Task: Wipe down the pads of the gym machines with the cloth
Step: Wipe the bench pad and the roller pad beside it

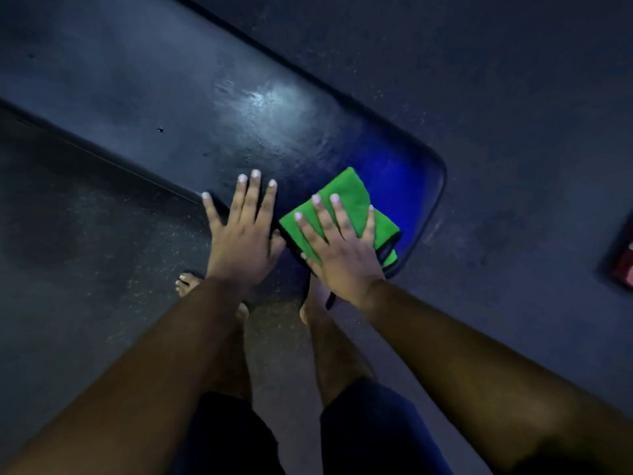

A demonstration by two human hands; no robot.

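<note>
A long dark bench pad (205,108) runs from the upper left to its rounded end at the right, with a shiny damp patch in its middle. A folded green cloth (349,197) lies on the pad near that rounded end. My right hand (337,241) presses flat on the cloth with straight, spread fingers. Just left of the cloth, my left hand (245,231) rests flat on the pad's near edge, fingers straight, holding nothing.
Dark speckled rubber floor (513,166) surrounds the bench. My bare feet (186,284) and legs stand right below the pad's near edge. A red and dark object (625,258) lies on the floor at the right edge of the view.
</note>
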